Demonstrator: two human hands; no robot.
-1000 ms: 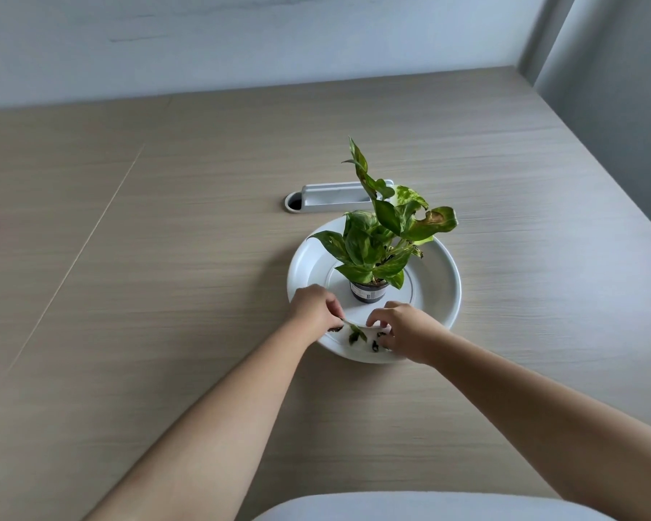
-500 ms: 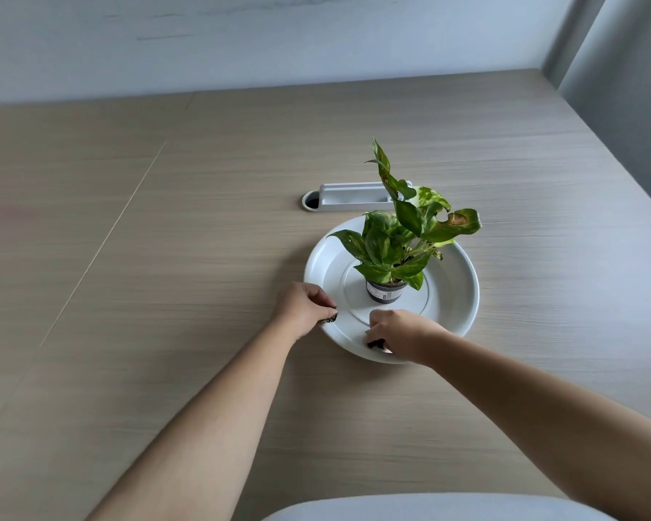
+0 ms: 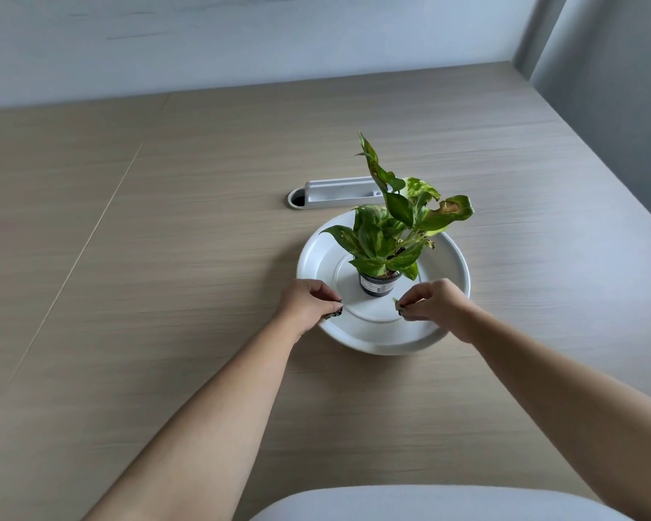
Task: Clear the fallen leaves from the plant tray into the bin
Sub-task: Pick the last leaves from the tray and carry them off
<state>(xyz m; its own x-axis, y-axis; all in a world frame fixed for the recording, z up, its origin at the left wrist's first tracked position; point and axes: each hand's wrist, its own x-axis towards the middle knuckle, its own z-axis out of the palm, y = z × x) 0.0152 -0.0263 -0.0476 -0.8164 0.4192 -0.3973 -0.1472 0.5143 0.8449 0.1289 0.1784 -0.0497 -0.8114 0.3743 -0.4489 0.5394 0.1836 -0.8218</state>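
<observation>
A round white plant tray (image 3: 444,257) lies on the wooden table, with a small potted green plant (image 3: 388,235) in a dark pot at its middle. My left hand (image 3: 307,304) rests at the tray's near left rim, fingers pinched on a dark dried leaf (image 3: 335,313). My right hand (image 3: 435,300) hovers over the tray's near right part, pinching a small green leaf (image 3: 397,303) and some dark bits. The tray floor between my hands shows bare white. No bin is in view.
A white cable-port cover (image 3: 335,193) with a dark hole sits in the table just behind the tray. The wall runs along the table's far edge, and the table's right edge drops away. A pale grey rounded surface (image 3: 429,505) lies at the bottom.
Both hands closed on the fallen leaves at the tray's near side and then moved apart, the left toward the rim, the right lifting to the right. The leaf pile between them is gone.
</observation>
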